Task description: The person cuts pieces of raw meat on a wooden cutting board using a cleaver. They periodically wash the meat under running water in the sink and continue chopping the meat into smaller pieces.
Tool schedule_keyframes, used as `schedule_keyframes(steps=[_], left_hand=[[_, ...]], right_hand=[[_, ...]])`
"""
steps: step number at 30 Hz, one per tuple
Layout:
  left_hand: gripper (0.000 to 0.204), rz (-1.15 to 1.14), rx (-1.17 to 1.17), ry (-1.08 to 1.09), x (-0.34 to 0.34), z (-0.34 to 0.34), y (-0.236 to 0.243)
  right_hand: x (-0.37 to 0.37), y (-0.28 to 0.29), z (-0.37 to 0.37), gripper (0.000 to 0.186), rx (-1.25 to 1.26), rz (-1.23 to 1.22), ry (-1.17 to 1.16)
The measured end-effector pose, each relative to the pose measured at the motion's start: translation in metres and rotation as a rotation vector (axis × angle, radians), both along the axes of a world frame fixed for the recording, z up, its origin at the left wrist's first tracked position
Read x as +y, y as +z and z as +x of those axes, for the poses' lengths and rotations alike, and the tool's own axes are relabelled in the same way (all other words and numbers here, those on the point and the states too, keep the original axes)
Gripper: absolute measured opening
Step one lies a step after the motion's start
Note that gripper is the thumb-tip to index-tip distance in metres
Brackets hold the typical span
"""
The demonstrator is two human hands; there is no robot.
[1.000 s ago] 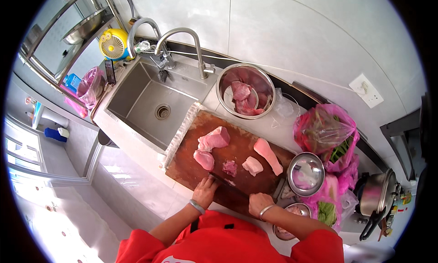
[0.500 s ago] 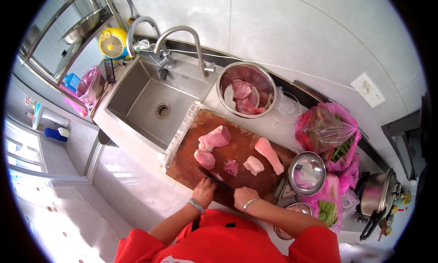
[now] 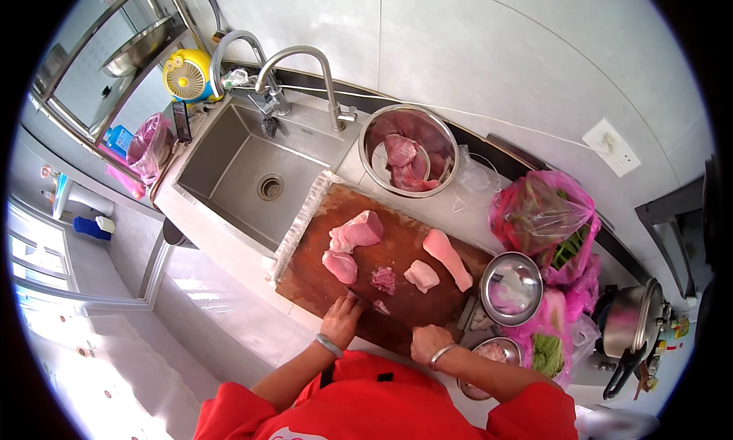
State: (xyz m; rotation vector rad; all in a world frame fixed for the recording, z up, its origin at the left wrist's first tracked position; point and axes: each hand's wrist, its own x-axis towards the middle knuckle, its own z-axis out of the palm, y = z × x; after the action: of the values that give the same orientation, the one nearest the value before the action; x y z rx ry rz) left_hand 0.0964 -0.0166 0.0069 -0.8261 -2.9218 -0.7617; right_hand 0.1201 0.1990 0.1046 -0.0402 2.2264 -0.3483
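Observation:
My right hand (image 3: 432, 344) is closed round the handle of a knife (image 3: 391, 330), whose dark blade is hard to make out against the board. My left hand (image 3: 341, 319) rests at the near left edge of the brown cutting board (image 3: 336, 211), its bent fingers pressed on a small piece of meat (image 3: 351, 294), mostly covered. Between the hands lies a small pink slice (image 3: 381, 308). Farther up the board sit a large pink chunk (image 3: 357, 232), a smaller chunk (image 3: 340, 266), a pile of chopped meat (image 3: 384, 280), a pale block (image 3: 421, 276) and a long pale strip (image 3: 448, 260).
A steel sink (image 3: 229, 165) with a tap (image 3: 330, 81) adjoins the board's left. Behind stands a steel pot (image 3: 366, 138) holding raw meat. To the right are a metal bowl (image 3: 512, 289), a bowl of minced meat (image 3: 500, 351), pink vegetable bags (image 3: 546, 218) and a lidded pot (image 3: 630, 325).
My right hand has moved right, drawing the knife back from my left fingertips. The small slice now shows between the hands. My left hand has stayed nearly in place.

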Motion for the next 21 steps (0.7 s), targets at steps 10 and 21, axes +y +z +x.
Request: schedule_keyframes(steps=[10,21], left_hand=[[0.034,0.018,0.034,-0.026,-0.004,0.0,-0.01],[0.033,-0.016,-0.053,-0.004,-0.005,0.0,-0.001]], right_hand=[[-0.015,-0.006,-0.014,0.02,-0.047,-0.032,0.045],[-0.029,-0.022,-0.027,0.023,0.03,-0.086,0.055]])
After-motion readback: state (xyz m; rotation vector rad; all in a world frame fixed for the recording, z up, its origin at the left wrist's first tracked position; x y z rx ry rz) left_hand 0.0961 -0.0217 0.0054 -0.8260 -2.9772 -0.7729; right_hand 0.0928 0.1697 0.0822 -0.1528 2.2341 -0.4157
